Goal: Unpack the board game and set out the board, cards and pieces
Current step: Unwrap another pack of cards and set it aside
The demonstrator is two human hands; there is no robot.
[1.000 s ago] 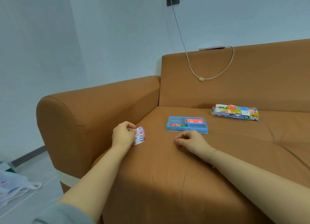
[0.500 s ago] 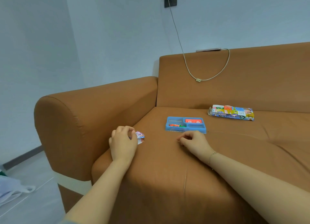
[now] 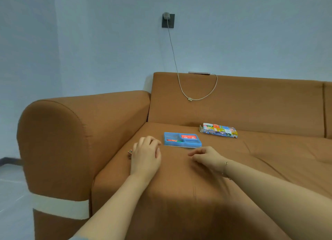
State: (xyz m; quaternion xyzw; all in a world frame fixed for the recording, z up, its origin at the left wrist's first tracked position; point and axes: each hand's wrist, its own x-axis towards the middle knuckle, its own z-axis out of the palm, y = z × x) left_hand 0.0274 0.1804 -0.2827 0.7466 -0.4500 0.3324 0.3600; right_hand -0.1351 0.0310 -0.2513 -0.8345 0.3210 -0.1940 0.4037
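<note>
Resting on the brown sofa seat (image 3: 179, 177), just short of the blue tray (image 3: 182, 142): both hands. Left hand (image 3: 145, 155) palm-down, fingers loosely curved over a small colourful bundle (image 3: 130, 152), only a sliver of it peeking out at the hand's outer edge, on the armrest (image 3: 71, 132) side of the tray; whether gripped or merely covered, cannot tell. Right hand (image 3: 206, 158) nearer than the tray's right end, fingers loosely bent, nothing in it, fingertips pointing toward the left hand; thin bracelet (image 3: 225, 165) at the wrist.

Blue tray flat on the seat, split into compartments: red cards (image 3: 189, 137) in the far right compartment, small orange and green pieces (image 3: 173, 140) in the left one. Near left corner of the tray close to the left fingertips, not touching. Right hand apart from the tray's front edge.

Beyond and to the right of the tray, close to the backrest: colourful game box (image 3: 218, 130), lying flat, its left flap open. Well apart from both hands.

Behind the tray, up the wall: dark socket (image 3: 168, 20) with a charger plugged in, pale cable (image 3: 179, 81) hanging down in a loop over the backrest to a slim device (image 3: 199, 72) lying on top of it.
</note>
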